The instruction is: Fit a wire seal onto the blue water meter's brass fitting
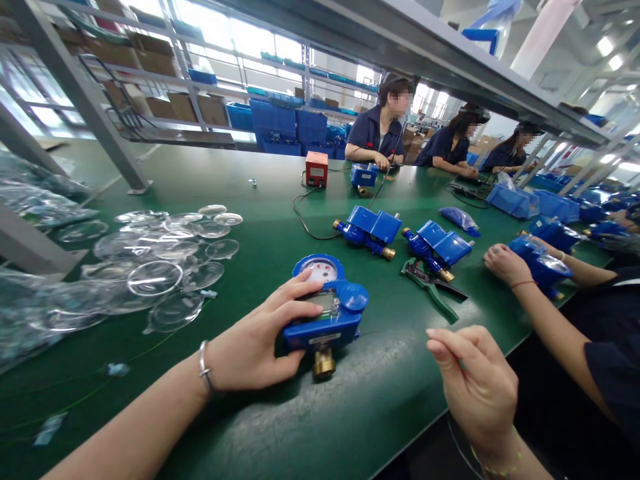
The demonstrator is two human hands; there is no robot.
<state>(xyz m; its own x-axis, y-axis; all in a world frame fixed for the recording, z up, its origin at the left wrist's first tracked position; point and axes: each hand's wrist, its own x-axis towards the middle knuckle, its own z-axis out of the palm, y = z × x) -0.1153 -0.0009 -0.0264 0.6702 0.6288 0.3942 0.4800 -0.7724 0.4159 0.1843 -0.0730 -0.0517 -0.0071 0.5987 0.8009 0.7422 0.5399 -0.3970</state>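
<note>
My left hand grips a blue water meter on the green bench, fingers over its top and thumb along its near side. The meter has a round dial, a small display and a brass fitting pointing toward me. My right hand hovers off the bench edge to the meter's right, fingers loosely curled; whether anything thin is pinched in them I cannot tell.
Several clear round lenses lie at the left beside plastic bags. Two more blue meters and green-handled pliers sit beyond. A neighbour's hand rests at the right; three people work at the far end by a red box.
</note>
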